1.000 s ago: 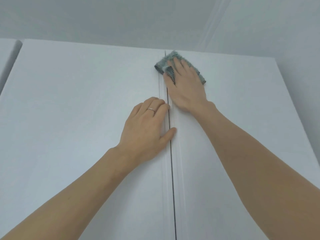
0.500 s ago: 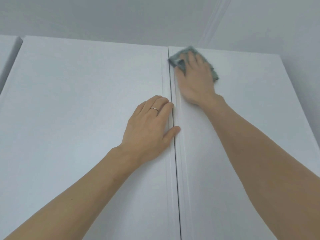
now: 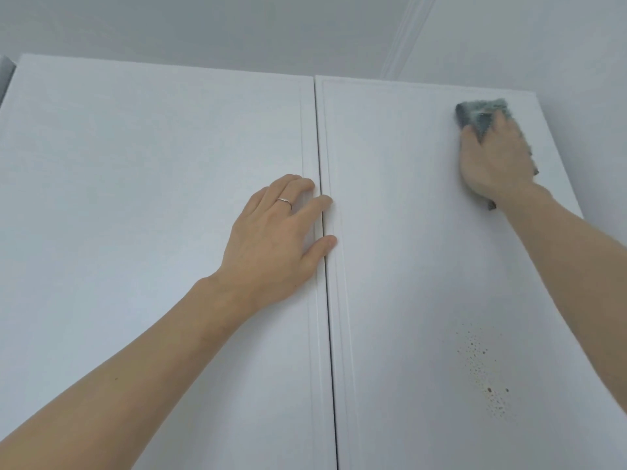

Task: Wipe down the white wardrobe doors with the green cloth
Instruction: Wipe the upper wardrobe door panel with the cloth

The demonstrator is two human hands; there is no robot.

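Note:
Two white wardrobe doors fill the view, the left door and the right door, split by a dark vertical gap. My right hand presses the green cloth flat against the right door near its top right corner; the cloth pokes out above my fingers and below my wrist. My left hand rests flat on the left door's inner edge, with its fingertips and thumb lying over the gap. A patch of small dark specks marks the right door lower down.
The white ceiling runs just above the wardrobe top. A white side wall with a cornice strip stands close to the right door's outer edge. Another cabinet's edge shows at the far left.
My right hand has swept the cloth rightward along the top of the right door, from beside the centre gap to the top right corner. The left hand stays at the gap.

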